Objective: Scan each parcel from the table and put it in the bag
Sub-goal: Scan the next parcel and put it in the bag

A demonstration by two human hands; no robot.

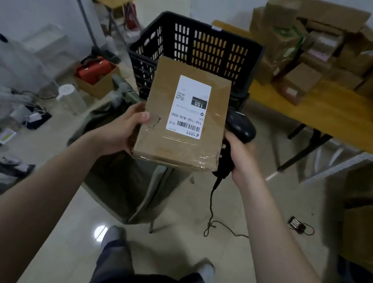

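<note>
Fingers (143, 117) of the left hand (118, 130) grip a brown parcel (180, 145) mid-frame; the right hand (239, 157) grips a black scanner (241, 125).
The grey bag (123, 180) is under the parcel; more boxes (317, 47) sit on the surface (326, 114), upper right.

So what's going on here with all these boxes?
A person is holding a brown parcel in the left hand, with its label facing up. The right hand grips a black scanner at the parcel's right edge. The parcel is above a grey-green bag, not yet in it. A black crate stands behind, and more parcels are piled on the table to the right.
</note>
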